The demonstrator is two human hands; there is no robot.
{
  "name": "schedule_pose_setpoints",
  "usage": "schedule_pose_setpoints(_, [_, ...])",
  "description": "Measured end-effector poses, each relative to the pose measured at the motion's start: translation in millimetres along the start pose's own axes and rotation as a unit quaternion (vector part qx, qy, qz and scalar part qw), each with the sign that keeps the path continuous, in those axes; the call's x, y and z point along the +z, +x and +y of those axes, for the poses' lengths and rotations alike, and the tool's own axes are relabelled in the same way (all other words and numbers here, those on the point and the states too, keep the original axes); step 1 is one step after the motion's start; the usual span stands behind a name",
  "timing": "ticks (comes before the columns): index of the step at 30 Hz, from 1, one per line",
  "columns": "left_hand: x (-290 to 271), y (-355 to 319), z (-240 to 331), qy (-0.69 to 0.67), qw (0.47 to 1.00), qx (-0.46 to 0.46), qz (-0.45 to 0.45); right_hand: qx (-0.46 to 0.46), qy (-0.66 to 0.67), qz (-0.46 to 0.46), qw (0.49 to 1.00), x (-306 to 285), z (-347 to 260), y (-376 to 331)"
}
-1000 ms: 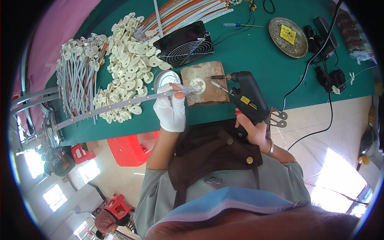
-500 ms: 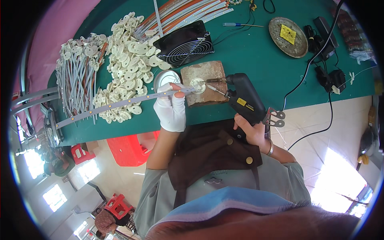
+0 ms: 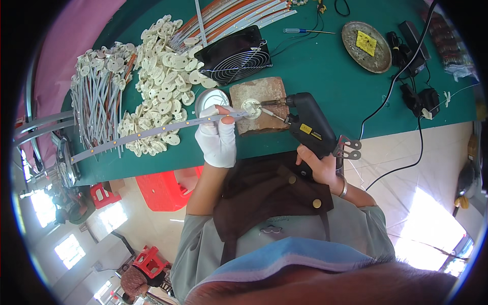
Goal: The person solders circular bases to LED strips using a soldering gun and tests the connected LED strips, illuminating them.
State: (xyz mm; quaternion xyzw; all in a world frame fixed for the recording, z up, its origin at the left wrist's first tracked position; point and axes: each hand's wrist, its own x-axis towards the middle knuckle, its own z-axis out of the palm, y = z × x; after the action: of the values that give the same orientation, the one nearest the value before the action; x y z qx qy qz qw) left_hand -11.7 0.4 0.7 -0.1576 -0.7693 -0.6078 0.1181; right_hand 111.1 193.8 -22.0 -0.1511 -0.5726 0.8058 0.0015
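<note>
My left hand (image 3: 218, 137), in a white glove with bare fingertips, pinches a long LED strip (image 3: 152, 132) near its right end. That end lies at a round cream-white disc (image 3: 251, 109) on a pale brick (image 3: 259, 90). In my right hand (image 3: 319, 165) is the handle of a black soldering gun (image 3: 310, 124), fingers wrapped round it. Its thin tip reaches left to the disc, where strip end and tip meet; the exact contact is too small to make out. A round tin (image 3: 212, 97) stands just left of the brick, partly behind my left fingers.
A black fan (image 3: 235, 58) stands behind the brick. Heaped cream discs (image 3: 160, 76) and bundled strips (image 3: 99, 101) cover the table's left. At the right are a round dish (image 3: 351, 33) with a yellow sponge (image 3: 366, 43), a screwdriver (image 3: 297, 31) and black cables (image 3: 389, 96).
The soldering gun has shifted very slightly, staying at the disc. Otherwise both hands and the strip hold their places.
</note>
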Motion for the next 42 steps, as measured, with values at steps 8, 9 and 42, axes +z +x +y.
schedule_pose_setpoints(8, [-2, 0, 2, 0.023, 0.999, -0.021, -0.027, -0.011, 0.011, -0.002, 1.0, -3, 5, -1])
schedule_pose_setpoints(9, [-2, 0, 2, 0.023, 0.999, -0.021, -0.027, -0.011, 0.011, -0.002, 1.0, -4, 6, -2])
schedule_pose_setpoints(42, [0, 1, 3, -0.006, 0.999, -0.012, -0.031, -0.003, -0.017, -0.004, 1.0, -1, -5, 0])
